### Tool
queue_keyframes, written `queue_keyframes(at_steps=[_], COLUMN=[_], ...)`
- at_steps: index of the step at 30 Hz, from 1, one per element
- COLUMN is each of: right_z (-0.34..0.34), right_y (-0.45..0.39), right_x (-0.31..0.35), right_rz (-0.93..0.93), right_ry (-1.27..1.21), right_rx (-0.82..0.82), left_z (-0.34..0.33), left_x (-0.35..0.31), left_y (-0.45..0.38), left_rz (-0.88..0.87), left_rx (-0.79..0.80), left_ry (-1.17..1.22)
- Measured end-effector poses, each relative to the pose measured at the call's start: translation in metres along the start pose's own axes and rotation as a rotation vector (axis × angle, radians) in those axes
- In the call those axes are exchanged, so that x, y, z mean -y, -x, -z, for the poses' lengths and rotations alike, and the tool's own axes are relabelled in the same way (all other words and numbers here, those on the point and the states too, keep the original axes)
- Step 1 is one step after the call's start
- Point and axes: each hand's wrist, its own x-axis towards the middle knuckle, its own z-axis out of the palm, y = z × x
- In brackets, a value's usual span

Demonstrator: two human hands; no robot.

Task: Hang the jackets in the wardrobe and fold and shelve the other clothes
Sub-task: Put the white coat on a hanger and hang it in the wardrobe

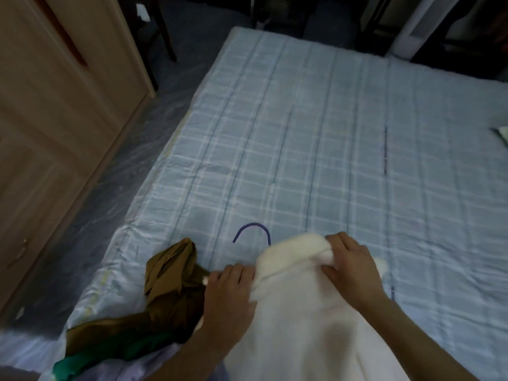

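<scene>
So I was standing at the foot of the bed, the one with the pale blue plaid cover, and I had the white fleecy jacket laid out flat on the near end of it, collar pointing away from me. My left hand had its fingers curled into the fabric at the left shoulder edge, bunching up a bit of the fleece. My right hand was pinching the collar on the right side, thumb underneath and fingers folded over the top, so a roll of the collar was squeezed between them. Both hands were definitely gripping, nothing relaxed about either one.

The purple hanger was tucked into the jacket at the neck; only its hook stuck out past the collar, lying on the cover. I couldn't see the rest of it under the fleece.

Just left of the jacket, touching my left wrist, was a crumpled brown garment heaped on the corner of the bed, and a green garment peeked out from beneath it right at the near edge. There was also some pale lilac cloth under my left forearm.

The light wooden wardrobe stood off to the left, across a strip of floor covered in clear plastic sheeting, doors closed as far as I could see.
</scene>
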Motion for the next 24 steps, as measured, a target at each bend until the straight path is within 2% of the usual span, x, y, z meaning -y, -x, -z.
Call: queue_keyframes(at_steps=[4,9,14,19,22,24], right_z=[0.074,0.169,0.257,0.325,0.350,0.363], right_y=[0.038,0.079,0.128,0.169,0.186,0.195], right_x=[0.011,0.036,0.069,0.109,0.129,0.141], right_rz=[-0.039,-0.116,-0.061,0.035,0.106,0.141], right_ry=[-0.047,-0.117,-0.107,-0.061,-0.106,-0.147], right_rx=[-0.153,-0.428,-0.645,-0.861,-0.999,-1.077], left_z=[0.050,0.147,0.243,0.328,0.374,0.405], left_x=[-0.036,-0.088,-0.135,-0.166,-0.179,-0.184], left_y=[-0.007,-0.029,-0.026,-0.001,0.016,0.031], left_rz=[-0.102,-0.227,-0.409,-0.504,-0.511,-0.499], left_rx=[-0.170,-0.381,-0.567,-0.762,-0.784,-0.710], left_ry=[0.052,0.066,-0.019,-0.049,0.005,0.108])
